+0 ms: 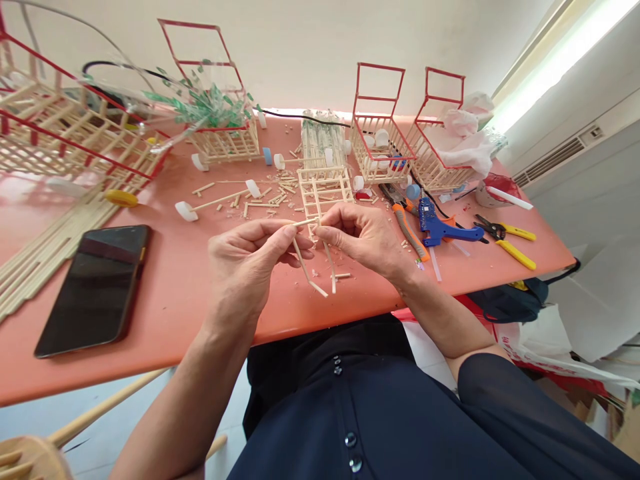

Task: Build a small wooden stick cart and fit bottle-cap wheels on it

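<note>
My left hand (pixel 250 257) and my right hand (pixel 363 233) meet above the near edge of the pink table (pixel 165 300). Both pinch a small frame of thin wooden sticks (pixel 313 250), held between the fingertips, with two sticks hanging down towards the table. Just behind the hands lies a ladder-like panel of sticks (pixel 324 187). Stick offcuts (pixel 260 197) and white bottle caps (pixel 187 211) are scattered on the table beyond it.
A black phone (pixel 95 287) lies at the left. A blue glue gun (pixel 443 228), orange-handled pliers (pixel 410 230) and yellow cutters (pixel 510 240) lie at the right. Stick baskets with red frames (pixel 380 143) stand at the back and left. Long sticks (pixel 45 250) lie at the left edge.
</note>
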### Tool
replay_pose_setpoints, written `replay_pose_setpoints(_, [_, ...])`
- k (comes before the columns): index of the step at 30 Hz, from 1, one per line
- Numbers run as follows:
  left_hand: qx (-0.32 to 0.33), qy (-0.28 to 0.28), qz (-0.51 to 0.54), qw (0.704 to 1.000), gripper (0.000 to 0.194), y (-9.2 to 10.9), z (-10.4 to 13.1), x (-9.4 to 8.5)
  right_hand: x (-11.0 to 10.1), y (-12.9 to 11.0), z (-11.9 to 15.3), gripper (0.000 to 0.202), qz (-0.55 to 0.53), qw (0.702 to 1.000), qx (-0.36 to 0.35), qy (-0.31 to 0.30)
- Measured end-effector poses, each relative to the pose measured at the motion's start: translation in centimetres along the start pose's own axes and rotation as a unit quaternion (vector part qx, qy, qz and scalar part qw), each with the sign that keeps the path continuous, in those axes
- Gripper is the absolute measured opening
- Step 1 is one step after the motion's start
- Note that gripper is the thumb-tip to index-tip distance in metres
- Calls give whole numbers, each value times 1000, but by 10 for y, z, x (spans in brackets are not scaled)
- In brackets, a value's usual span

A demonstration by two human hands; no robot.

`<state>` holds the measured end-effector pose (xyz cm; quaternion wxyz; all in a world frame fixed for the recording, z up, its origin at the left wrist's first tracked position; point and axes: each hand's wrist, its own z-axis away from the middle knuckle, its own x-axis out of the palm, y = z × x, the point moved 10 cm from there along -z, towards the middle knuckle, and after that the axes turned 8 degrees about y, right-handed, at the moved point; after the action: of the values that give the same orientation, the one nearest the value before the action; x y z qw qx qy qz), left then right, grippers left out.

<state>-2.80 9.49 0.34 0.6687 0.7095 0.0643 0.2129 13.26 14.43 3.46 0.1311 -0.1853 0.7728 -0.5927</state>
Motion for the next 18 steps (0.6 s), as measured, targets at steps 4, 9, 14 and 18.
replay_pose_setpoints(4, [-2,1,-1,1000,19,0,0,0,0,1,0,46,-1,1000,4,0])
replay_pose_setpoints(9, [0,2,-6,1000,19,1,1,-1,-1,3,0,48,5,1000,7,4])
replay_pose_setpoints(14, [-1,5,-12,1000,19,1,0,0,-1,6,-1,50,12,1000,14,7])
replay_pose_setpoints(18, [1,11,-23,1000,21,2,0,-1,-1,4,-1,50,8,1000,11,5])
